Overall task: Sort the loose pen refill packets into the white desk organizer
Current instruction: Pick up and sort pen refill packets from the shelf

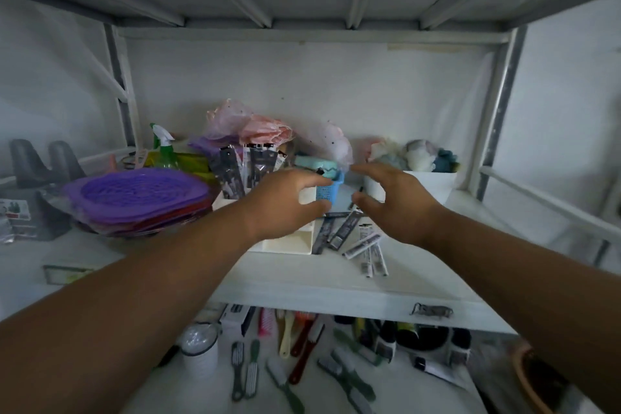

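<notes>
Two bare forearms reach in from the bottom corners and meet over the middle shelf [302,282]. Nearest, on the lower shelf under its front lip, lie small brushes [247,368] and dark tubes [386,343], too blurred for any label to be read. On the middle shelf, the loose pen refill packets [356,239] lie fanned out just right of the white desk organizer [289,242]; each carries printed text, but none of it is legible. The left hand [282,203] hovers over the organizer with fingers curled and parted, gripping nothing that can be seen, and it hides most of the organizer's top. The right hand [396,203] hangs above the loose packets, fingers spread and bent, also empty. Between the two hands a small blue basket [331,191] shows, partly covered by the left fingertips. Behind the left hand, more dark packets [248,168] stand upright in the organizer's back section. To the left sits a stack of purple mesh trays [137,195], with a green spray bottle [164,151] beyond. A white bin [433,185] sits right of the right hand, and crumpled plastic bags [255,128] fill the back.
</notes>
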